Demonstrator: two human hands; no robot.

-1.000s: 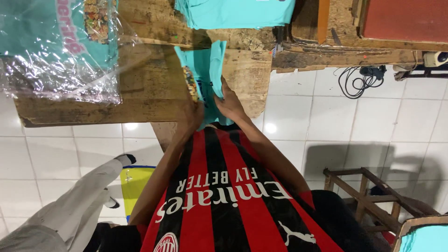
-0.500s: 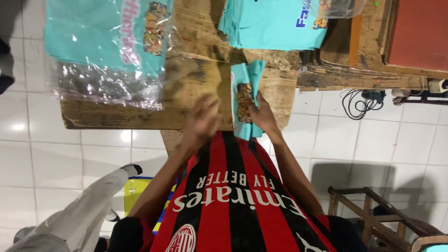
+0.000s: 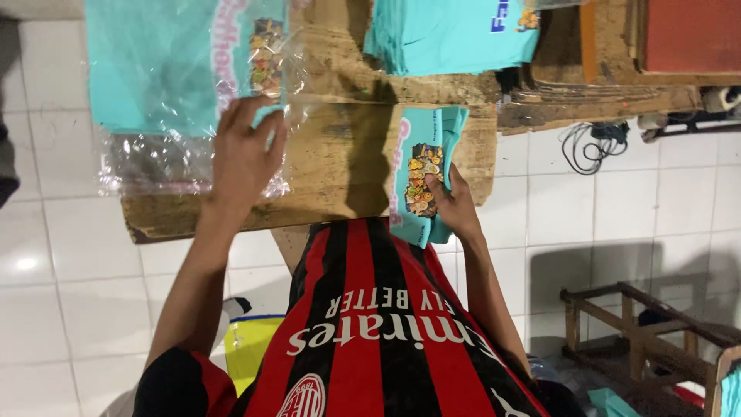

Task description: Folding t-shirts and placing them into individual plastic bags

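My left hand (image 3: 241, 158) lies flat with its fingers apart on a clear plastic bag (image 3: 154, 158) that holds a teal shirt (image 3: 154, 69), at the left of the wooden table (image 3: 340, 177). My right hand (image 3: 455, 207) grips a narrow folded teal shirt (image 3: 426, 154) with a colourful print, which lies at the table's near edge and hangs slightly over it. My red-and-black striped jersey (image 3: 370, 324) fills the lower middle of the view.
A stack of folded teal shirts (image 3: 448, 35) lies at the far middle of the table, beside a red board (image 3: 691, 35). On the white tile floor are black cables (image 3: 590, 143), a wooden stool frame (image 3: 656, 332) and a yellow object (image 3: 251, 347).
My left hand has left the folded shirt and moved left onto the plastic bag. My right hand still holds the folded shirt, which now lies flatter on the table.
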